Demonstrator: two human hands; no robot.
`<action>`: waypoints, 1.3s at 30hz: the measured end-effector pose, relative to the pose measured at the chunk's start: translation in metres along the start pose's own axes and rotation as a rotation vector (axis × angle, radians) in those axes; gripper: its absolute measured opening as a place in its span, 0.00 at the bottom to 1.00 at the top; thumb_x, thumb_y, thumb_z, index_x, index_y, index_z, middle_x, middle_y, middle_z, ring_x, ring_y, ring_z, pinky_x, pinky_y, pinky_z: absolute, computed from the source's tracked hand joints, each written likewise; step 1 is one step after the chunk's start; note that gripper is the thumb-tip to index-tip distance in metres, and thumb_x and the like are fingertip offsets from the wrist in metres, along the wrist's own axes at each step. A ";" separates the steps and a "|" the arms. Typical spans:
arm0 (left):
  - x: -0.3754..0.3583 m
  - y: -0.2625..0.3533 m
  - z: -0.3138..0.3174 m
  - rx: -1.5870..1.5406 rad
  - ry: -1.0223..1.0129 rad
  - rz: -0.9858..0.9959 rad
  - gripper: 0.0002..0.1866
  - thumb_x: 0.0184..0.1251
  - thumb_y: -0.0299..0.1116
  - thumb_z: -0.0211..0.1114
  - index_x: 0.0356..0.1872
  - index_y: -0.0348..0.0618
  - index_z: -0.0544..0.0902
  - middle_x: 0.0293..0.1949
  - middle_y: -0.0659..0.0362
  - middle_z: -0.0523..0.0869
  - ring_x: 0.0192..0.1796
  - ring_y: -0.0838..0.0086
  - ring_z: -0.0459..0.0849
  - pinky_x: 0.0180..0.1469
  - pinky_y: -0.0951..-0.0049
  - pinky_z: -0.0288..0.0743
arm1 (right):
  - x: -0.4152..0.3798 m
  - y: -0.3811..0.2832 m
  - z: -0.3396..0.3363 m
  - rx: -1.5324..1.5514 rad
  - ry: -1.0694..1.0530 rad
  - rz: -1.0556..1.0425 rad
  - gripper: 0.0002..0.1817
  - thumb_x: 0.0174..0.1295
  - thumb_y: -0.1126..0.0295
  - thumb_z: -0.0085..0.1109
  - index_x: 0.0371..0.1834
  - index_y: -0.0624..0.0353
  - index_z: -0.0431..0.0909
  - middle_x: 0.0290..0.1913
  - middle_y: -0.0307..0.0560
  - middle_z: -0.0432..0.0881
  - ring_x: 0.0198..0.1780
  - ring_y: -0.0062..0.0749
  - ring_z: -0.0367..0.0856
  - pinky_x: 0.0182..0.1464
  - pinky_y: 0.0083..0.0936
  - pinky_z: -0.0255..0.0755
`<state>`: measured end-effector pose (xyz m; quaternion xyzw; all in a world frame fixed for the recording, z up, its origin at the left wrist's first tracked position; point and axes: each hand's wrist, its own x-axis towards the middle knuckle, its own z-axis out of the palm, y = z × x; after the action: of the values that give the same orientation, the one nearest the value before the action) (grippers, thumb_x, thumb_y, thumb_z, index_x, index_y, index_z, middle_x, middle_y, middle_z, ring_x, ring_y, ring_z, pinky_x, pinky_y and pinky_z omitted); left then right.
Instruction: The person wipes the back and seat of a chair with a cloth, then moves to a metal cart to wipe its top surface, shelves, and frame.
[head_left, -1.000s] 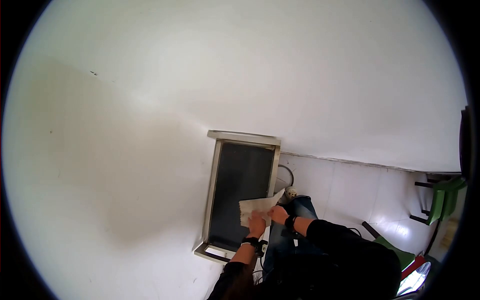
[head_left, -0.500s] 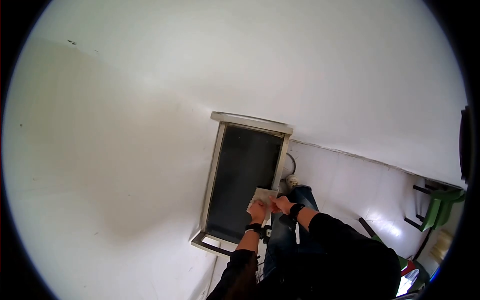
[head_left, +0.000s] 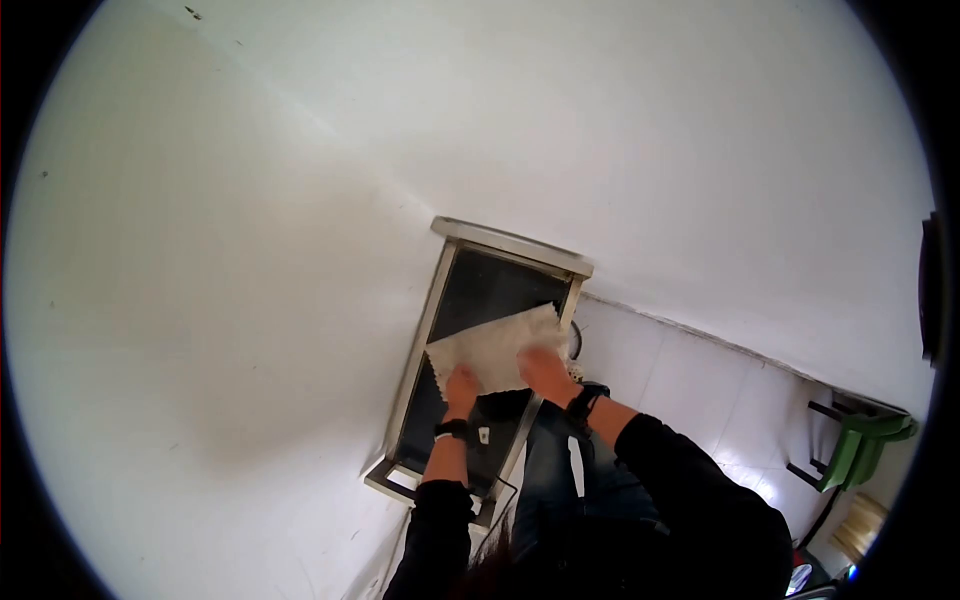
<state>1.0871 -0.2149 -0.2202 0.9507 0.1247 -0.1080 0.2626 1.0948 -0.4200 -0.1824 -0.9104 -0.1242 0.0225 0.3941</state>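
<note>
A beige piece of cloth [head_left: 500, 345] with zigzag-cut edges is spread out at a tilt over the dark top of a narrow table [head_left: 490, 285]. My left hand [head_left: 460, 390] grips its near edge toward the left corner, fingers closed. On the right side, my right hand [head_left: 545, 372] is closed on the cloth too, slightly blurred by motion. Black bands circle both wrists. Below the cloth, between my forearms, a small whitish piece [head_left: 484, 435] shows against the dark tabletop; I cannot make out what it is.
White walls meet at a corner behind the table, whose pale frame [head_left: 515, 243] is raised at the far end. A green chair [head_left: 858, 445] stands on the tiled floor at right. My jeans-covered legs [head_left: 560, 450] are beside the table's right edge.
The cloth was bunched small between my two hands near the table's right edge. Now it is opened out wide, and my hands have moved apart and farther up the table.
</note>
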 end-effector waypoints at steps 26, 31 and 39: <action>-0.011 0.044 0.008 -0.790 -0.667 -0.797 0.41 0.51 0.67 0.38 0.24 0.27 0.74 0.22 0.48 0.80 0.18 0.65 0.79 0.14 0.77 0.67 | 0.009 0.047 0.026 0.476 -0.502 0.896 0.24 0.55 0.54 0.49 0.13 0.66 0.74 0.13 0.48 0.75 0.14 0.28 0.75 0.15 0.22 0.68; 0.046 0.069 0.006 -0.801 -0.654 -0.771 0.39 0.52 0.65 0.39 0.24 0.28 0.74 0.22 0.48 0.80 0.19 0.64 0.79 0.16 0.74 0.69 | 0.048 0.031 0.030 0.321 -0.413 0.869 0.26 0.56 0.52 0.46 0.17 0.69 0.75 0.16 0.53 0.76 0.19 0.35 0.77 0.21 0.28 0.71; 0.107 -0.019 0.119 -0.603 -0.563 -0.439 0.17 0.59 0.38 0.44 0.27 0.33 0.75 0.23 0.45 0.79 0.24 0.58 0.80 0.24 0.67 0.74 | 0.102 0.034 0.042 0.176 -0.332 0.401 0.32 0.53 0.44 0.42 0.20 0.70 0.75 0.17 0.56 0.75 0.22 0.45 0.75 0.26 0.33 0.68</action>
<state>1.1665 -0.2422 -0.3577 0.7168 0.2726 -0.3736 0.5218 1.1946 -0.3876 -0.2296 -0.8628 -0.0018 0.2597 0.4337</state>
